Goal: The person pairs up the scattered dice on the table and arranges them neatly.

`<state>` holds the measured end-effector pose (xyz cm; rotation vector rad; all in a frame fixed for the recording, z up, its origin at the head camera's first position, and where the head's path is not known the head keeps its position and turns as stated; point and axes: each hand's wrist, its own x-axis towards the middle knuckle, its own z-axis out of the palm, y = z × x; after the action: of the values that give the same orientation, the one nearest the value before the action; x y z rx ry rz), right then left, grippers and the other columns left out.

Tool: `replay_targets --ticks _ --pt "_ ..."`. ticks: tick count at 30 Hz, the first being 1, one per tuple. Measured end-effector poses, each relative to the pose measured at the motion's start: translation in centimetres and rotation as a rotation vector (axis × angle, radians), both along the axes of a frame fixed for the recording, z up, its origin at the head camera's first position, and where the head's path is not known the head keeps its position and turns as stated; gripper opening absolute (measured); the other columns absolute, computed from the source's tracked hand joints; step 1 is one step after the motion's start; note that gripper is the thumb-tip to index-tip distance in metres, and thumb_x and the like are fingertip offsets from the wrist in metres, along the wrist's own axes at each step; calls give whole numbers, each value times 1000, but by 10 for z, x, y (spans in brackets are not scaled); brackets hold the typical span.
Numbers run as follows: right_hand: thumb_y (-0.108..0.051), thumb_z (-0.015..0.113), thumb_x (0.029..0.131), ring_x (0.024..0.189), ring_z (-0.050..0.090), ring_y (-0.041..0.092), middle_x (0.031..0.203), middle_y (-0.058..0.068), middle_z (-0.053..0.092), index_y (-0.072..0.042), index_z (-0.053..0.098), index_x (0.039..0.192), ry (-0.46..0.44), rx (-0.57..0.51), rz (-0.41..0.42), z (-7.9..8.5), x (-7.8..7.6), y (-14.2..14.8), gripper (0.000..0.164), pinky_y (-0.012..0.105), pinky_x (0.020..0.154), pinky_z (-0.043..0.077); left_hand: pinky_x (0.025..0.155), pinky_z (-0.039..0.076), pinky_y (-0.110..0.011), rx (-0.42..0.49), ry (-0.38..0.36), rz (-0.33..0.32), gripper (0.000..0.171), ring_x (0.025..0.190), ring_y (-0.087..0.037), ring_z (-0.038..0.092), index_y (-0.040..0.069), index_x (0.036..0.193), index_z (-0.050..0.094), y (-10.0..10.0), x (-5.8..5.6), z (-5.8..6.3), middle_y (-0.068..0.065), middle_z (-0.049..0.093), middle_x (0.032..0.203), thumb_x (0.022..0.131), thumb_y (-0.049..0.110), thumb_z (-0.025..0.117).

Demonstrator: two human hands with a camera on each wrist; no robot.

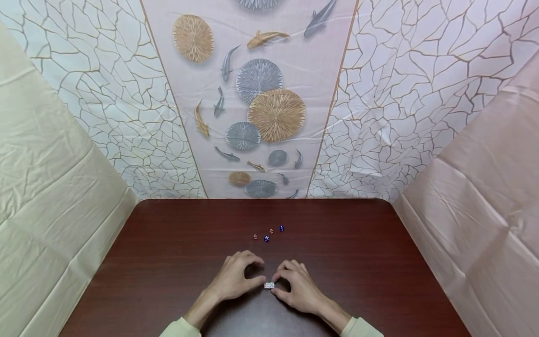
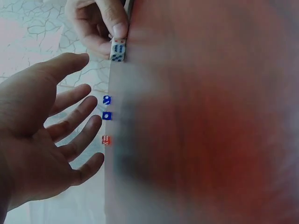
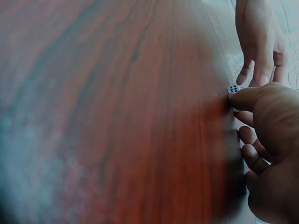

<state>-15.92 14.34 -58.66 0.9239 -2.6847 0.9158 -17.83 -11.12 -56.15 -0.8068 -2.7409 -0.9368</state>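
Two white dice (image 1: 269,285) stand side by side on the table between the hands; the left one shows red pips, the right one darker pips. My right hand (image 1: 300,289) pinches the right white die between thumb and forefinger, its other fingers curled. In the left wrist view the white dice (image 2: 118,50) are at those fingertips. My left hand (image 1: 233,277) is just left of the dice, fingers spread and relaxed, its thumb tip close to the left die. Whether that thumb touches it I cannot tell.
Farther back on the dark red wooden table (image 1: 189,234) lie two blue dice, one nearer (image 1: 267,238) and one farther right (image 1: 281,228). Two red dice lie beside them, a left one (image 1: 255,237) and a right one (image 1: 271,231). A patterned cloth (image 1: 269,164) hangs behind.
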Motion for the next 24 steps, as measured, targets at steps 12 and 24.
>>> replay_targets --ticks 12,24 --pt "-21 96 89 102 56 4 107 -8 70 -23 82 102 6 -12 3 1 0 0 19 31 91 41 100 55 -60 55 -27 71 34 119 -32 75 11 128 81 -7 -26 11 -5 80 124 97 24 89" --pt "-21 97 87 102 57 4 107 -7 71 -23 83 101 23 -17 4 0 0 1 20 31 91 41 104 58 -58 108 -50 133 31 122 -36 75 10 127 82 -10 -52 11 -12 79 128 98 19 88"
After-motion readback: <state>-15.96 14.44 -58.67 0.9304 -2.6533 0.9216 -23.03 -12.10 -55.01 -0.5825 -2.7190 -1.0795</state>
